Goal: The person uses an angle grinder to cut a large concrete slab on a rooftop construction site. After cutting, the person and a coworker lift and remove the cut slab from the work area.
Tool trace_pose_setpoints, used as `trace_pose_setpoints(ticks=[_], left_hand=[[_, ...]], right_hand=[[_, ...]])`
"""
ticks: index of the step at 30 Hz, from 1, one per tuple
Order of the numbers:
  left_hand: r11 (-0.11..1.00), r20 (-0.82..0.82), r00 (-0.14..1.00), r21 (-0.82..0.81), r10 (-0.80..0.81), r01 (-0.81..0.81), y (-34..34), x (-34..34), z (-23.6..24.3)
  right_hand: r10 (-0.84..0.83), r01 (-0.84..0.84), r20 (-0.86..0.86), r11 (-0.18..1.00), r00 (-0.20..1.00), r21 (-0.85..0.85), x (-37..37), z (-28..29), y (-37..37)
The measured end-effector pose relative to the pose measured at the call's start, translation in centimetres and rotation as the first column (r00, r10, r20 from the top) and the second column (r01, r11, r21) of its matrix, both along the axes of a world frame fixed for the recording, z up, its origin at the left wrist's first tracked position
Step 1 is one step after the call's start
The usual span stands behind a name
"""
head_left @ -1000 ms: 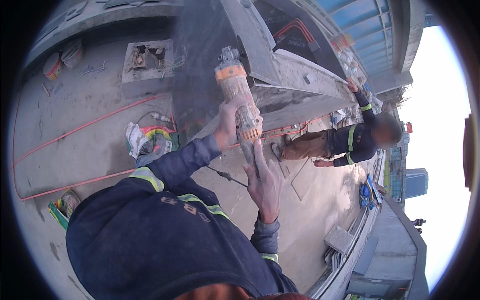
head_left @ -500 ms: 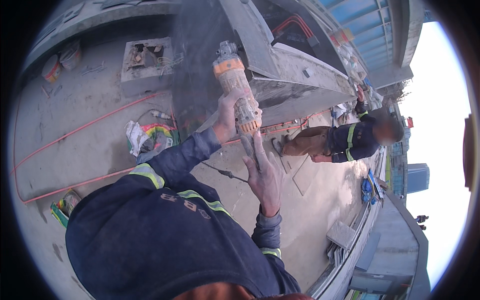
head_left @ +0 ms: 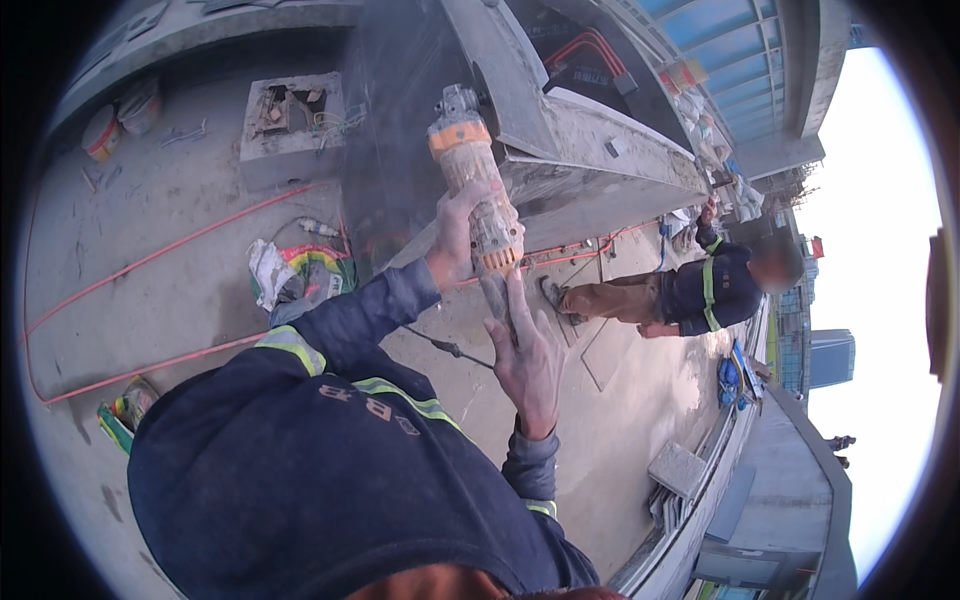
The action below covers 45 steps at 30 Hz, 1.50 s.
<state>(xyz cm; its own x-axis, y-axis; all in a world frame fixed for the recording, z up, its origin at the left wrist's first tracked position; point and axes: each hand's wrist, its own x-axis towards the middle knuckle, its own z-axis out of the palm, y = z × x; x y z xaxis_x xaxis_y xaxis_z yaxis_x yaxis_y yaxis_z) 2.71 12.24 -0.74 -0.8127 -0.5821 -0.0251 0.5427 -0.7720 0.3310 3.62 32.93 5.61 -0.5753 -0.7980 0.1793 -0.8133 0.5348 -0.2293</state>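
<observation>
A dusty angle grinder (head_left: 473, 165) with orange bands points away from me. Its head is up against the edge of a grey slab (head_left: 515, 95), and the disc cannot be made out. Wrapped round the grinder's body is my left hand (head_left: 455, 238), closed on it. My right hand (head_left: 530, 375) grips the narrow rear end, with a finger stretched along the casing. A dark cord (head_left: 445, 345) shows beside my right wrist. Pale dust hazes the air left of the grinder head.
A co-worker (head_left: 690, 290) in dark clothes stands to the right. Orange-red hoses (head_left: 150, 268) cross the concrete floor. Left are a sack (head_left: 320, 270), a block with a broken opening (head_left: 290, 125) and buckets (head_left: 102, 133). Stacked slabs (head_left: 678, 470) lie at the lower right.
Both my hands and the grinder hold nearly the same place. The co-worker's legs and body have shifted a little, and the raised arm has moved slightly.
</observation>
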Motion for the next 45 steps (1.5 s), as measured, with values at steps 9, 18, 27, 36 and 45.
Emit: trace_pose_setpoints(ticks=[9, 18, 27, 36, 45], left_hand=[[0.999, 0.008, 1.0, 0.022, -0.027, 0.027, 0.2, 0.1, 0.1], [0.999, -0.007, 0.999, 0.026, -0.039, 0.039, 0.3, 0.0, -0.3], [0.999, 0.02, 0.999, 0.021, -0.028, 0.027, 0.4, 0.0, 0.2], [0.998, 0.006, 0.999, 0.038, -0.051, 0.05, 0.5, 0.3, 0.2], [0.998, 0.003, 0.998, 0.037, -0.06, 0.06, 0.5, 0.1, -0.1]], right_hand=[[0.046, -0.051, -0.06, 0.996, 0.997, -0.075, -0.1, -0.5, 0.5], [0.036, -0.039, -0.071, 0.998, 0.997, -0.041, 0.4, 0.1, 0.8], [0.019, -0.02, -0.026, 0.998, 0.999, -0.066, 0.7, 0.2, 0.9], [0.052, -0.059, -0.07, 0.993, 0.996, -0.101, 0.7, 0.4, 0.7], [0.021, -0.025, -0.07, 0.998, 0.997, -0.052, 0.8, 0.7, 0.6]])
